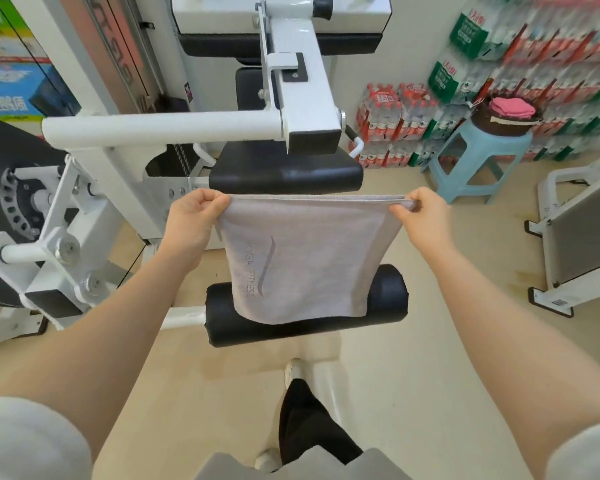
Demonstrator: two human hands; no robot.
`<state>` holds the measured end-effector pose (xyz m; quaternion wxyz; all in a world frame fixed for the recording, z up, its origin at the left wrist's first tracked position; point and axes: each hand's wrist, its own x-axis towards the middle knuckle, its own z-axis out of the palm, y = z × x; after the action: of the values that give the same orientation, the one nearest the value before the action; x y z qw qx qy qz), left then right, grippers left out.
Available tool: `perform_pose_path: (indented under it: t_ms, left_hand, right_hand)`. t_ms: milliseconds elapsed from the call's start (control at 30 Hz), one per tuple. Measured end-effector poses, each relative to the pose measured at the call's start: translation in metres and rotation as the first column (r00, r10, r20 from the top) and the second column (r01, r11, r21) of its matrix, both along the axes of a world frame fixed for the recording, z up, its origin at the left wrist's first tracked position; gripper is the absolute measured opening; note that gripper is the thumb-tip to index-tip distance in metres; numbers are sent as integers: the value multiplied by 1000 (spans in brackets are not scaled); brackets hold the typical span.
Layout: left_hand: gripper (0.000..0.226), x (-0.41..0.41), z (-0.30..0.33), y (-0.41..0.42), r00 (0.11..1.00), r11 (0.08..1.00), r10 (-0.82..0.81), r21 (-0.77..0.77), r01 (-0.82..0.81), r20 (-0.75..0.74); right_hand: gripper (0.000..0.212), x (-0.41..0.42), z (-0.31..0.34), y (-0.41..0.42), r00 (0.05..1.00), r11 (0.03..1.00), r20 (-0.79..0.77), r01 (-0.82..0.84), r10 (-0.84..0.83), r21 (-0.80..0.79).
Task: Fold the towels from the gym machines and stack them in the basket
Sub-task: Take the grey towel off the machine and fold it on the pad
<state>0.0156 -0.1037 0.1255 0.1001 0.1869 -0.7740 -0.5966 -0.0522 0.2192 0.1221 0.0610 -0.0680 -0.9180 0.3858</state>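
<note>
One grey towel [305, 261] — soft, rectangular, printed with faint lettering and a curved stripe — hangs in the air between two hands. The left hand [191, 220] pinches its top left corner, the right hand [421, 216] its top right, stretching the hem taut. Its lower edge drapes before one black padded roller [385, 303] of the white steel machine [302, 109]. Far right, one dark round basket [506, 119] holding folded pink cloth [511, 107] sits on one blue plastic stool [478, 157].
</note>
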Motion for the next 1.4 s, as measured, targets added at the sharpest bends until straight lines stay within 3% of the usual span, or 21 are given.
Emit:
perform_pose_path:
  t_ms: [100,167,367,433,533,633,733,833,967,1033,1133,1233,1400]
  left_hand:
    - [15,-29,-1,-1,1000,999,17,42,-17,-12]
    - [15,-46,3,-1,999,998,29,62,-28,-18]
    - [12,-56,3,-6,993,993,-116,29,116,-2]
    - [10,-43,-8,-7,985,986,-165,6,165,51]
    - [8,-12,-29,-7,974,982,-184,-28,189,132]
    - [13,21,-47,-9,968,982,-175,-40,185,178]
    - [17,51,-67,-8,949,972,-213,-49,230,234]
    - [21,80,-86,-3,923,960,-238,-69,271,302]
    - [23,103,-97,5,901,964,-260,42,262,348]
    - [22,104,-98,8,870,951,-305,72,301,388]
    - [21,99,-107,9,816,922,-358,37,384,454]
    - [21,91,-118,7,807,926,-344,28,377,481]
    - [27,68,-115,3,786,928,-334,37,370,520]
  right_hand:
    - [15,-35,7,-6,1000,964,-29,-6,-2,-267]
    - [24,-54,13,-5,998,932,-54,-36,18,-362]
    - [9,-68,1,4,994,919,26,-91,109,-383]
    - [7,-58,-12,6,991,938,57,-97,123,-331]
    - [8,-35,-35,5,987,987,79,-130,138,-97]
    - [10,2,-54,8,968,983,186,-178,168,35]
    - [14,47,-70,12,953,988,261,-155,153,-14]
    - [20,88,-81,15,962,980,234,-98,139,-175]
    - [14,117,-86,25,940,955,272,-134,207,-266]
    - [11,120,-88,26,922,959,315,-150,223,-239]
    - [23,109,-103,23,905,982,386,-142,180,-125]
    - [23,93,-113,18,904,991,407,-132,132,-28]
    - [19,63,-108,8,900,985,401,-171,171,-34]
